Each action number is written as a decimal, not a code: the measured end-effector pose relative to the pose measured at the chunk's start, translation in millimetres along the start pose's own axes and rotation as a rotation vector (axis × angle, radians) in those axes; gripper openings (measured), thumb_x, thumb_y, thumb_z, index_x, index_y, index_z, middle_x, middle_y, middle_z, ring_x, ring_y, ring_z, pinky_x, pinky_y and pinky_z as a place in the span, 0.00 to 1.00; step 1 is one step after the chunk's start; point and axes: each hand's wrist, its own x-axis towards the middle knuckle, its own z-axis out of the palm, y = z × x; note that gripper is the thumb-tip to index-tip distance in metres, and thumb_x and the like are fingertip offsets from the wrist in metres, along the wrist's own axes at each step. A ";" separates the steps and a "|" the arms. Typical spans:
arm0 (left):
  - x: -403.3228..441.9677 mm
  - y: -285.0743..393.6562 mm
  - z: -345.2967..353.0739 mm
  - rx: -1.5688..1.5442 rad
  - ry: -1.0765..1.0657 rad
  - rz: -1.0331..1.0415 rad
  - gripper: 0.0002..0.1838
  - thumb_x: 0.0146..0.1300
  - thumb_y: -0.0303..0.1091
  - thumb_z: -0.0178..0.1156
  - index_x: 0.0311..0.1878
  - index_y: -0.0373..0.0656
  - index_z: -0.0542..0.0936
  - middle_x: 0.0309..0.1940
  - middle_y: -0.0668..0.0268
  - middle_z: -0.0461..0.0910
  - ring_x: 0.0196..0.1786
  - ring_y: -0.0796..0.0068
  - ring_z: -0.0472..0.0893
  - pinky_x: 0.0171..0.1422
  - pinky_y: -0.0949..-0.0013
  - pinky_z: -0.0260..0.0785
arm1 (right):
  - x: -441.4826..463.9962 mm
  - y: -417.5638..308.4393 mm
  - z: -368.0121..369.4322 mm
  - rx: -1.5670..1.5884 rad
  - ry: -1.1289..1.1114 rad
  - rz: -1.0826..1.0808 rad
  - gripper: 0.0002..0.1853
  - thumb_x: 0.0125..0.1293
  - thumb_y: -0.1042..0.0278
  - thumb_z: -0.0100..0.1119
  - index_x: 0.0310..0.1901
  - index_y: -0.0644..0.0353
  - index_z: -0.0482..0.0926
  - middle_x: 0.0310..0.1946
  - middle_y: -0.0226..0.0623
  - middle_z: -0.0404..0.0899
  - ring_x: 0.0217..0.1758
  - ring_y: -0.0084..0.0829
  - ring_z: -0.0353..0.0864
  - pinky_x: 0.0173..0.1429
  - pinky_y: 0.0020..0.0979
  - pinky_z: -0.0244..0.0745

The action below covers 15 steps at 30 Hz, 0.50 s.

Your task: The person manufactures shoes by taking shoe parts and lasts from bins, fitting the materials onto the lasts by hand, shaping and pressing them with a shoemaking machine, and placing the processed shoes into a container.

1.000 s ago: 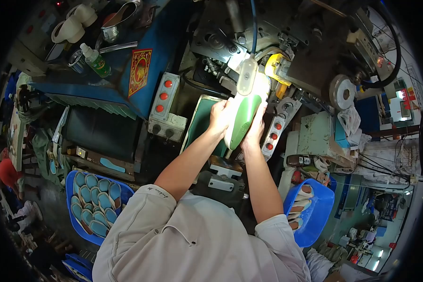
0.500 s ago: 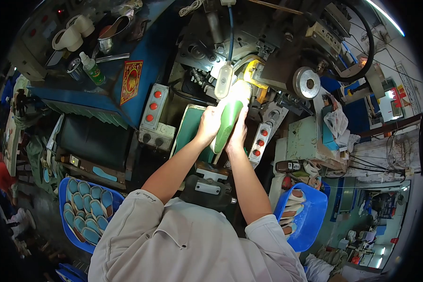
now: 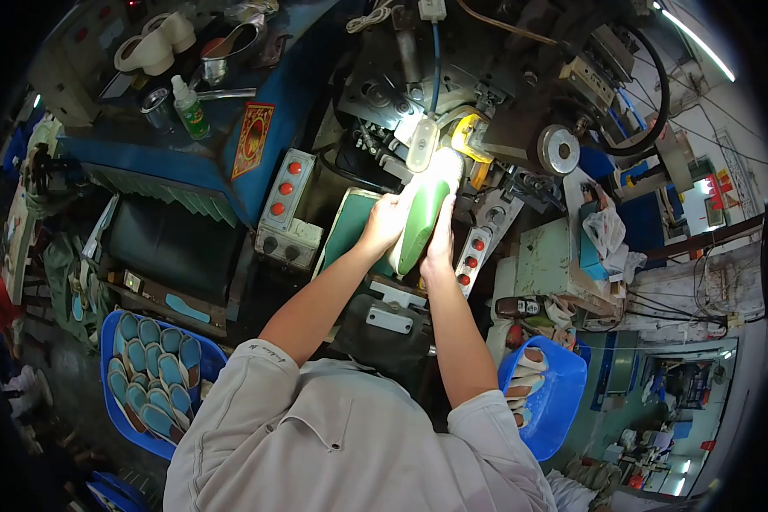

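Between my two hands is a green shoe last with pale material round its edge (image 3: 422, 222), its far end brightly lit under a small lamp (image 3: 422, 143). My left hand (image 3: 384, 224) grips its left side, and my right hand (image 3: 439, 241) lies along its right side. The fingers of both hands are partly hidden by the last and the glare. Just beyond the far end is the machine head with a yellow part (image 3: 469, 139). A green pad (image 3: 350, 224) lies left of my left hand.
Button boxes stand left (image 3: 285, 192) and right (image 3: 472, 256) of my hands. A blue basket (image 3: 111, 375) of blue-lined soles is at the lower left, another blue basket (image 3: 563, 401) at the lower right. A spray bottle (image 3: 189, 111) stands on the blue machine.
The whole view has shifted, so the machine sits further left than a second ago. Both hands keep their hold on the last, with little visible movement relative to the machine.
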 end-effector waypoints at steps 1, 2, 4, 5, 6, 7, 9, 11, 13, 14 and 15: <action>-3.9 -7.3 -5.6 -0.056 -0.004 0.025 0.24 0.77 0.49 0.64 0.51 0.31 0.81 0.44 0.52 0.89 0.47 0.63 0.88 0.54 0.60 0.79 | -0.6 4.3 -3.6 -0.017 -0.067 -0.038 0.41 0.79 0.29 0.53 0.73 0.60 0.76 0.64 0.36 0.83 0.64 0.30 0.82 0.67 0.33 0.78; -8.7 -16.0 -12.7 -0.113 -0.006 0.049 0.23 0.78 0.48 0.64 0.53 0.31 0.81 0.44 0.54 0.89 0.47 0.65 0.88 0.54 0.61 0.80 | 1.1 11.3 -9.4 -0.035 -0.135 -0.074 0.40 0.78 0.30 0.55 0.73 0.60 0.75 0.63 0.36 0.83 0.63 0.31 0.83 0.67 0.34 0.79; -36.7 -16.7 -45.3 -0.289 -0.156 -0.172 0.22 0.81 0.48 0.61 0.58 0.36 0.79 0.50 0.59 0.86 0.49 0.74 0.85 0.57 0.69 0.77 | -3.6 10.2 -13.1 -0.055 -0.218 -0.059 0.39 0.77 0.34 0.59 0.75 0.59 0.73 0.67 0.36 0.81 0.67 0.32 0.81 0.73 0.37 0.75; -48.5 -39.9 -59.5 -0.266 -0.140 -0.108 0.20 0.82 0.46 0.60 0.61 0.38 0.76 0.49 0.58 0.86 0.49 0.75 0.85 0.56 0.69 0.78 | -9.4 3.3 -10.7 -0.085 -0.239 -0.044 0.39 0.77 0.34 0.59 0.76 0.58 0.72 0.68 0.36 0.81 0.69 0.32 0.80 0.74 0.38 0.72; -65.6 -53.3 -76.0 -0.273 -0.094 -0.134 0.18 0.82 0.43 0.59 0.61 0.38 0.76 0.50 0.58 0.86 0.48 0.74 0.85 0.56 0.69 0.78 | -14.9 -5.0 -7.4 -0.114 -0.262 -0.033 0.40 0.77 0.33 0.59 0.76 0.58 0.72 0.69 0.36 0.80 0.70 0.32 0.78 0.76 0.38 0.70; -83.6 -57.6 -93.1 -0.258 -0.056 -0.185 0.17 0.82 0.42 0.59 0.61 0.38 0.76 0.50 0.59 0.87 0.48 0.74 0.85 0.55 0.69 0.78 | -16.2 -9.5 -6.0 -0.141 -0.287 -0.022 0.41 0.76 0.33 0.59 0.77 0.58 0.71 0.70 0.36 0.79 0.71 0.32 0.77 0.78 0.38 0.68; -117.9 -74.1 -121.8 -0.263 0.032 -0.257 0.16 0.82 0.40 0.59 0.62 0.39 0.76 0.49 0.59 0.87 0.47 0.74 0.85 0.54 0.70 0.78 | -14.2 -12.5 -9.3 -0.114 -0.301 0.038 0.40 0.77 0.34 0.60 0.77 0.58 0.70 0.71 0.35 0.78 0.73 0.33 0.76 0.79 0.38 0.67; -151.0 -101.9 -140.1 -0.272 0.102 -0.298 0.16 0.82 0.40 0.59 0.62 0.39 0.76 0.48 0.59 0.87 0.47 0.74 0.85 0.53 0.70 0.78 | -6.0 -6.0 -19.0 -0.045 -0.367 0.057 0.39 0.76 0.37 0.62 0.77 0.58 0.70 0.71 0.35 0.78 0.73 0.32 0.76 0.78 0.38 0.69; -179.7 -118.1 -153.9 -0.249 0.140 -0.328 0.16 0.82 0.40 0.59 0.62 0.40 0.77 0.48 0.59 0.87 0.46 0.75 0.86 0.52 0.70 0.78 | -9.3 0.1 -23.9 0.013 -0.426 0.053 0.36 0.79 0.50 0.63 0.79 0.58 0.65 0.71 0.35 0.74 0.75 0.31 0.72 0.79 0.38 0.67; -192.0 -125.3 -163.3 -0.275 0.188 -0.342 0.15 0.82 0.39 0.59 0.62 0.39 0.77 0.47 0.59 0.87 0.46 0.74 0.85 0.52 0.70 0.78 | -5.5 9.9 -30.8 -0.011 -0.412 0.009 0.34 0.78 0.50 0.64 0.77 0.59 0.68 0.70 0.34 0.77 0.73 0.31 0.75 0.78 0.38 0.69; -203.5 -132.7 -173.1 -0.305 0.238 -0.354 0.15 0.82 0.38 0.59 0.62 0.39 0.77 0.47 0.59 0.87 0.46 0.74 0.85 0.52 0.70 0.78 | -2.8 15.7 -35.1 -0.038 -0.400 -0.036 0.32 0.78 0.51 0.65 0.75 0.60 0.72 0.68 0.33 0.80 0.71 0.31 0.78 0.77 0.39 0.71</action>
